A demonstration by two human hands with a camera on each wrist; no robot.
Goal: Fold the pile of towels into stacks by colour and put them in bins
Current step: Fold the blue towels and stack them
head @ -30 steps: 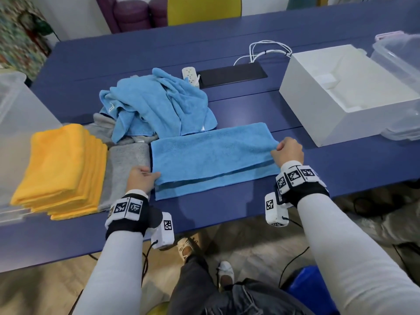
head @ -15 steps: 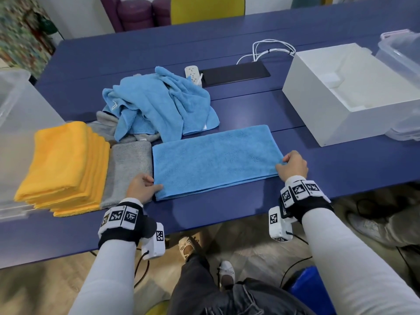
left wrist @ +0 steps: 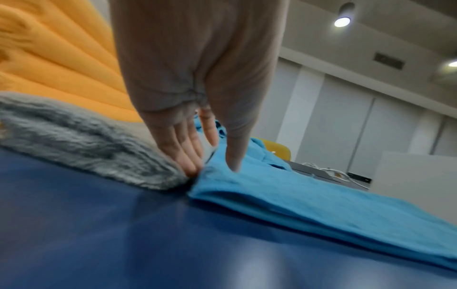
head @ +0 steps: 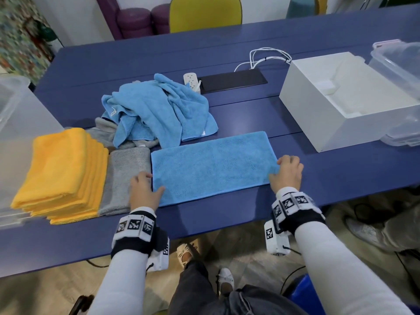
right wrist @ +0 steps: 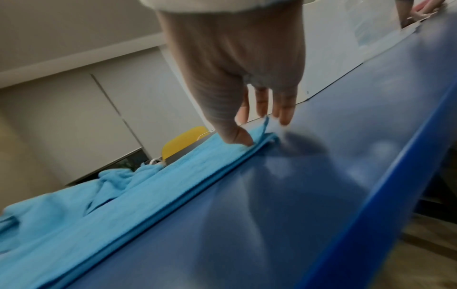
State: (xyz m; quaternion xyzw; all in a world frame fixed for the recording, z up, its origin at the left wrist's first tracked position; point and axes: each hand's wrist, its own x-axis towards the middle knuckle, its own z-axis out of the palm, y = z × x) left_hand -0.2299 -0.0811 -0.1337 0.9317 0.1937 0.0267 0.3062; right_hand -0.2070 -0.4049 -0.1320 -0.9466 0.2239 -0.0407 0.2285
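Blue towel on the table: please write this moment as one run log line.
step: folding blue towel | left hand: thumb on left end | right hand: thumb on right end | yellow stack: folded, not in bin

White sleeves [head: 127, 278], black wristbands [head: 134, 244] with square-patterned white tags, white wrist cameras [head: 276, 239], dark trousers [head: 197, 289], cream shoes [head: 185, 254].

Long blue table [head: 250, 42], yellow chair [head: 205, 13] and purple seats [head: 141, 21] beyond, wood-look floor [head: 250, 253].

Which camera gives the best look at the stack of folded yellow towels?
The head view: the stack of folded yellow towels shows whole, layers fanned. The left wrist view catches only a blurred orange part; the right wrist view shows none of it.
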